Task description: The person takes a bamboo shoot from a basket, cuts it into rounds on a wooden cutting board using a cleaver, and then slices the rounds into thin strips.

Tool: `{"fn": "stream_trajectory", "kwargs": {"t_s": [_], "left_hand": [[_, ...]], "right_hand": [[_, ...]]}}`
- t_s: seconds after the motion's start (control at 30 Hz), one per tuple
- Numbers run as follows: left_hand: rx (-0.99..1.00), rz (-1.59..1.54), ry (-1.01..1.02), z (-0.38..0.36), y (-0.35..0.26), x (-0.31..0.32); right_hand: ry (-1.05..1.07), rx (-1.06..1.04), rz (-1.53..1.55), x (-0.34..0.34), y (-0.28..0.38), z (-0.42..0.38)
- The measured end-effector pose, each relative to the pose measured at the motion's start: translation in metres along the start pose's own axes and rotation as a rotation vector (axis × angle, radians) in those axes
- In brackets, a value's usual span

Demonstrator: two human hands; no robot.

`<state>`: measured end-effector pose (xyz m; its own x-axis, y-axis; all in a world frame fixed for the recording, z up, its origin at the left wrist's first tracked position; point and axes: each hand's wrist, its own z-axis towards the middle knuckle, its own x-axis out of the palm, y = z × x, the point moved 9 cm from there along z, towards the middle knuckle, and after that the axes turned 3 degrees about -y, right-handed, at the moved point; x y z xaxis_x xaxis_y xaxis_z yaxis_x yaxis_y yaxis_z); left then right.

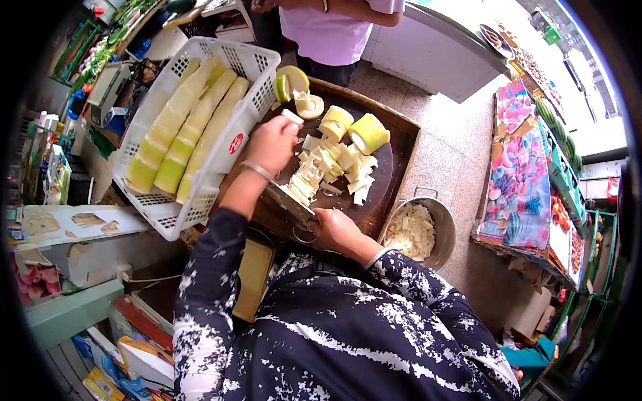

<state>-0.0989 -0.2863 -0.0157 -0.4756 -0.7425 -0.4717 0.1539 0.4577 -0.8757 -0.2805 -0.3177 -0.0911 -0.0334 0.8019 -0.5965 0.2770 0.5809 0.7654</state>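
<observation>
My right hand (338, 230) is wrapped round the handle of a cleaver (289, 204), whose blade lies low at the near edge of a dark round chopping board (378, 190). Between the fingers of my left hand (273, 144) is a small pale bamboo shoot piece (292, 116). Beside that hand spreads a heap of cut bamboo shoot pieces (314, 170). Behind the heap rest two thick green-yellow bamboo shoot sections (369, 134). Farther back are a round end piece (309, 107) and some green-rimmed peel (292, 81).
Left of the board, a white plastic basket (231, 123) holds several long bamboo shoots (194, 130). A metal pot (445, 234) of cut pieces stands at the right. A person in a pink shirt (328, 30) stands opposite. Fruit-printed boxes (518, 174) are farther right.
</observation>
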Motion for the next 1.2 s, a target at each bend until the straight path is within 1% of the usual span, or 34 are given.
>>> {"fn": "stream_trajectory", "kwargs": {"t_s": [0.03, 0.1, 0.13, 0.17, 0.23, 0.3, 0.33, 0.43, 0.5, 0.57, 0.6, 0.63, 0.7, 0.77, 0.83, 0.87, 0.9, 0.93, 1.03, 1.1, 1.17, 1.2], "left_hand": [[0.061, 0.091, 0.005, 0.016, 0.007, 0.019], [0.207, 0.438, 0.038, 0.04, 0.007, 0.05], [0.067, 0.519, 0.04, 0.047, 0.011, 0.058], [-0.07, 0.575, 0.141, 0.051, 0.018, 0.07], [-0.04, 0.566, -0.018, 0.049, 0.003, 0.078], [-0.054, 0.569, 0.043, 0.054, -0.001, 0.096], [-0.083, 0.621, 0.09, 0.058, 0.0, 0.104], [-0.091, 0.626, 0.128, 0.074, 0.009, 0.112], [-0.063, 0.597, 0.125, 0.079, 0.009, 0.11], [-0.038, 0.486, 0.224, 0.076, 0.005, 0.109], [0.007, 0.463, 0.123, 0.079, 0.008, 0.102], [0.005, 0.461, 0.117, 0.084, 0.02, 0.1], [-0.037, 0.257, 0.076, 0.093, 0.043, 0.086], [-0.084, -0.186, 0.065, 0.079, 0.031, 0.065], [0.049, -0.473, 0.03, 0.066, 0.022, 0.034], [0.095, -0.511, 0.0, 0.056, 0.023, 0.016], [0.141, -0.549, -0.033, 0.04, 0.021, -0.002], [0.108, -0.53, -0.051, 0.017, 0.021, -0.016], [0.147, -0.502, -0.184, -0.044, 0.054, -0.035], [0.179, -0.46, -0.217, -0.077, 0.078, -0.028], [0.151, -0.399, -0.236, -0.102, 0.09, -0.016], [0.139, -0.338, -0.258, -0.108, 0.098, -0.012]], "right_hand": [[0.015, 0.014, -0.021, 0.001, -0.004, 0.001], [0.007, 0.012, 0.018, -0.004, -0.01, 0.001], [-0.016, 0.031, 0.052, -0.008, -0.015, 0.0], [-0.037, 0.052, 0.086, -0.012, -0.019, -0.001], [-0.056, 0.069, 0.103, -0.017, -0.026, -0.002], [-0.07, 0.1, 0.112, -0.02, -0.03, -0.002], [-0.074, 0.1, 0.118, -0.022, -0.03, -0.002], [-0.063, 0.116, 0.076, -0.024, -0.03, -0.002], [-0.065, 0.108, 0.069, -0.022, -0.031, -0.002], [-0.072, 0.103, 0.046, -0.022, -0.029, -0.003], [-0.062, 0.107, 0.042, -0.021, -0.028, -0.003], [-0.052, 0.112, 0.035, -0.021, -0.028, -0.003], [-0.064, 0.099, 0.048, -0.021, -0.03, -0.002], [-0.071, 0.087, 0.065, -0.023, -0.031, -0.002], [-0.088, 0.094, 0.055, -0.03, -0.031, -0.001], [-0.103, 0.116, 0.055, -0.036, -0.031, -0.001], [-0.16, 0.097, 0.088, -0.041, -0.035, -0.001], [-0.161, 0.127, 0.065, -0.044, -0.04, 0.0], [-0.159, 0.149, 0.046, -0.058, -0.036, 0.003], [-0.127, 0.118, -0.028, -0.053, -0.029, 0.005], [-0.229, 0.059, -0.078, -0.056, -0.02, 0.003], [-0.245, 0.047, -0.115, -0.059, -0.011, 0.001]]}}
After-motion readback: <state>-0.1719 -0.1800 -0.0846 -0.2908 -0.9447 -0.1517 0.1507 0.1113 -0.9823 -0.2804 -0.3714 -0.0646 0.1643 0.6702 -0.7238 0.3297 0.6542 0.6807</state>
